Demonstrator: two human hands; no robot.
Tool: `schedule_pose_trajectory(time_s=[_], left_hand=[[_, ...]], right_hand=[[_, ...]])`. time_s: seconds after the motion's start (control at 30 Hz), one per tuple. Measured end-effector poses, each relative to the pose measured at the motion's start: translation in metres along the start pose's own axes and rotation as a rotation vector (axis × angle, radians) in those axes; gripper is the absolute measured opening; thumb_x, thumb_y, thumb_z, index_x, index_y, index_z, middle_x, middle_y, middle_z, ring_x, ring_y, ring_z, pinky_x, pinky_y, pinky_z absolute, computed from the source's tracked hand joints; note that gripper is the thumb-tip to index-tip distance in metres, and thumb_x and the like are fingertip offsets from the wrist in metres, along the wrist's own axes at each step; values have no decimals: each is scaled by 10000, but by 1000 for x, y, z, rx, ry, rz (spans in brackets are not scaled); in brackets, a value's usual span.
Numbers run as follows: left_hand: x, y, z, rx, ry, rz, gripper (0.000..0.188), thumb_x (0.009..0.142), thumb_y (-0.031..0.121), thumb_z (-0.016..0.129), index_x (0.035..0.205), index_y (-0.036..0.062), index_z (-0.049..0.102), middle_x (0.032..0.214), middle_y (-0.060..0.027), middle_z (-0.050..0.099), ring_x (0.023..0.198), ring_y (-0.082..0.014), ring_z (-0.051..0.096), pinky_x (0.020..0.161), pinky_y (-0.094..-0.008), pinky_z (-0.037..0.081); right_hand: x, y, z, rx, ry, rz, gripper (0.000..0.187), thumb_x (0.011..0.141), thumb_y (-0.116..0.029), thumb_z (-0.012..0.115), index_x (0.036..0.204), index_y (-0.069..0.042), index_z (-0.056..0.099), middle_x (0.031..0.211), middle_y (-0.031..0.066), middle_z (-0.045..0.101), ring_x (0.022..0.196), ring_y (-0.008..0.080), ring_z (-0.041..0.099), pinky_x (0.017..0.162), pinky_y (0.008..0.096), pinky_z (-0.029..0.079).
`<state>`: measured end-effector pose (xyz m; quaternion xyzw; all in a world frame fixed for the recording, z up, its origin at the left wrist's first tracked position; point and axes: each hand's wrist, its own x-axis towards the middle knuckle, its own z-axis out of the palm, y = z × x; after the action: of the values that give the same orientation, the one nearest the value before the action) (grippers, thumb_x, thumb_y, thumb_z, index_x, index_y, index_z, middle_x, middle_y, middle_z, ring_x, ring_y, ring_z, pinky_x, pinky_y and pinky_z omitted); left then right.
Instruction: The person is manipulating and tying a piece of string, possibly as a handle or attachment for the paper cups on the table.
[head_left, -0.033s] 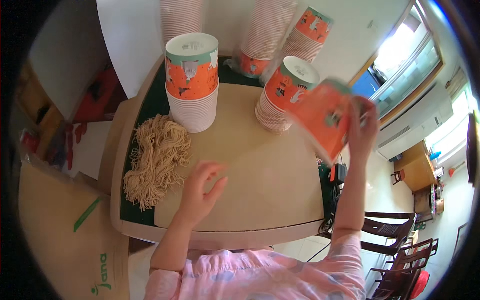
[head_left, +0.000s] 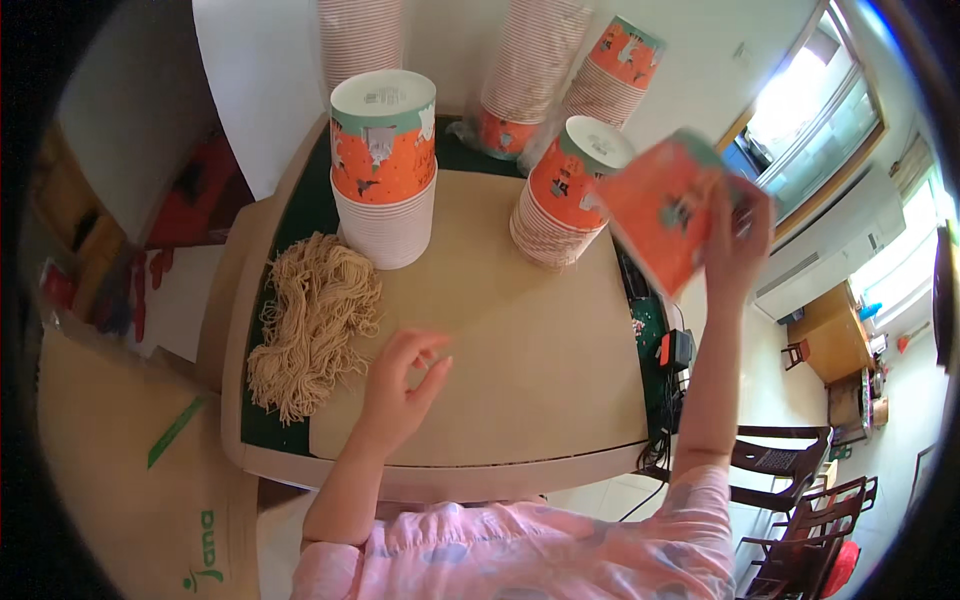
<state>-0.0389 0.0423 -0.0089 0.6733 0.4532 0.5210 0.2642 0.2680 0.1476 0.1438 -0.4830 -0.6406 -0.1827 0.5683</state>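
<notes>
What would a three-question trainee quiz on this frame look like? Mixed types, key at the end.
1. Which hand holds the orange-and-green cup?

2. True or false: the beige string bundle lies on the left side of the table.

3. The cup stack nearest the string stands:
A) mouths up
B) mouths down
C) on its side

Key:
1. The right hand.
2. True.
3. B; a closed base faces up at the top.

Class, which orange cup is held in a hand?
The tilted cup gripped by the right hand, farthest right; the other orange cups sit in stacks.
</notes>
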Motion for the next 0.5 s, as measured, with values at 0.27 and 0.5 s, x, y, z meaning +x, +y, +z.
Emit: schedule_pose_trajectory(time_s=[0.27, 0.5], left_hand=[[0, -18, 4, -113, 44, -165, 281, 812, 0, 640, 1085, 66, 616, 945, -55, 606, 770, -131, 565, 687, -258, 449], [1, -43, -6, -122, 44, -287, 284, 827, 8, 635, 1103, 69, 609, 944, -41, 615, 762, -109, 564, 681, -243, 457]], right_hand=[[65, 68, 91, -443, 76, -544, 191, 771, -196, 684, 951, -153, 637, 1039, 60, 580, 1009, 282, 519, 897, 446, 387], [-7, 67, 141, -416, -303, -407, 313, 771, -231, 701, 1069, -172, 624, 1224, 76, 514, 1143, 305, 468, 1014, 465, 334]])
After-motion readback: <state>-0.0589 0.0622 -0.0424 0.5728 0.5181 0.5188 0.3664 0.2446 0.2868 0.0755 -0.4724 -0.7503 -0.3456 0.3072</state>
